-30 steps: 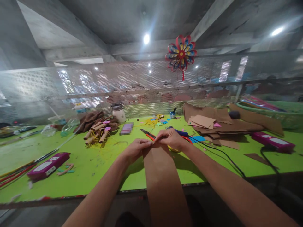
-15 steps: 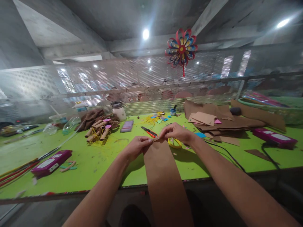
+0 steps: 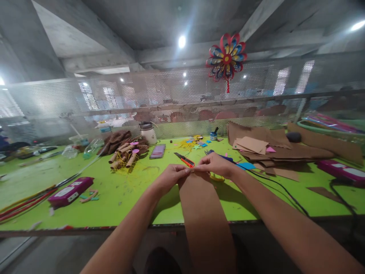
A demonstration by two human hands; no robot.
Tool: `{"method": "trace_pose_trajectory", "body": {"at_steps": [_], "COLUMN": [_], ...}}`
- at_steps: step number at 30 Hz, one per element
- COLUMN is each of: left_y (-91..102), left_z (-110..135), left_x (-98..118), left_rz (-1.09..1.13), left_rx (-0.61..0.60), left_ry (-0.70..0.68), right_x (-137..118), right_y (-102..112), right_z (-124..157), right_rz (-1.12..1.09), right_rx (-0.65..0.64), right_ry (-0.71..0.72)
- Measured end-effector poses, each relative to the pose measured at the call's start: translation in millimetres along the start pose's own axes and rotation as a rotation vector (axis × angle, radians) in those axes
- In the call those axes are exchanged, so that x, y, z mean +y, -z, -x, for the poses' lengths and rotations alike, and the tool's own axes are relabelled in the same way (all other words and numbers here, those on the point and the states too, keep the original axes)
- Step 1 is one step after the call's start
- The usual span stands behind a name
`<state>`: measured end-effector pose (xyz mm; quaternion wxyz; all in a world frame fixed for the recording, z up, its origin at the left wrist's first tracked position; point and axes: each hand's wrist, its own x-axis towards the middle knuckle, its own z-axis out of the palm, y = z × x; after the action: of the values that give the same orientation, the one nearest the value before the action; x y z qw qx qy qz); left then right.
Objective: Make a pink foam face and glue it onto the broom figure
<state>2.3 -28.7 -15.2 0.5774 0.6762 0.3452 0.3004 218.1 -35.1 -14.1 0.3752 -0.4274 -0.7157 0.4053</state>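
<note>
A long strip of brown paper [image 3: 203, 207] hangs from the green table [image 3: 125, 207] over its front edge. My left hand [image 3: 170, 177] pinches the strip's far end at its left corner. At the right corner of that same end, my right hand [image 3: 217, 164] grips the paper between thumb and fingers. The far end looks narrowly folded or rolled where the fingertips meet. Just beyond my fingers lies an orange and black utility knife [image 3: 184, 160]. Partly hidden under my right hand is something with a yellow loop [image 3: 217, 177].
Paper tubes [image 3: 125, 156] with yellow shreds lie left, near a white jug [image 3: 148, 133]. Purple power strips [image 3: 71, 191] sit at both sides, with a black cable on the right. Stacked brown paper [image 3: 273, 146] is at right. Behind stands a perforated screen [image 3: 171, 102] with a paper flower [image 3: 227, 59].
The view has swung slightly left, so everything sits further right. My right fingers have drawn lower and closer over the paper's end. Both hands still grip the strip.
</note>
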Motion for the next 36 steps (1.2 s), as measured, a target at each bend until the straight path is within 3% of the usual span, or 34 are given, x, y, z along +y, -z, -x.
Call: {"method": "trace_pose_trajectory", "body": {"at_steps": [7,17,24,29,36], "left_y": [-2.1,-0.9,1.0,-0.7,-5.0], "left_z": [6,-10,-6,-6,-9], "left_x": [11,0,3,4,1], "left_rz": [-0.136,-0.416,-0.553,-0.518,-0.397], "left_rx": [-0.054,0.059,0.019,0.000,0.035], "left_ry": [-0.055,-0.166,-0.195,-0.212,-0.198], "right_x": [-2,2,-3,0,-2], "right_y": [0,-1,-1,1,-7], "right_z": [1,-1,0,-1,-1], "right_rz": [0.010,0.097,0.035,-0.010,0.003], "right_rx": [0.030,0.048,-0.003,-0.034,0.045], "right_ry": [-0.012,-0.021,-0.059,-0.054,-0.004]}}
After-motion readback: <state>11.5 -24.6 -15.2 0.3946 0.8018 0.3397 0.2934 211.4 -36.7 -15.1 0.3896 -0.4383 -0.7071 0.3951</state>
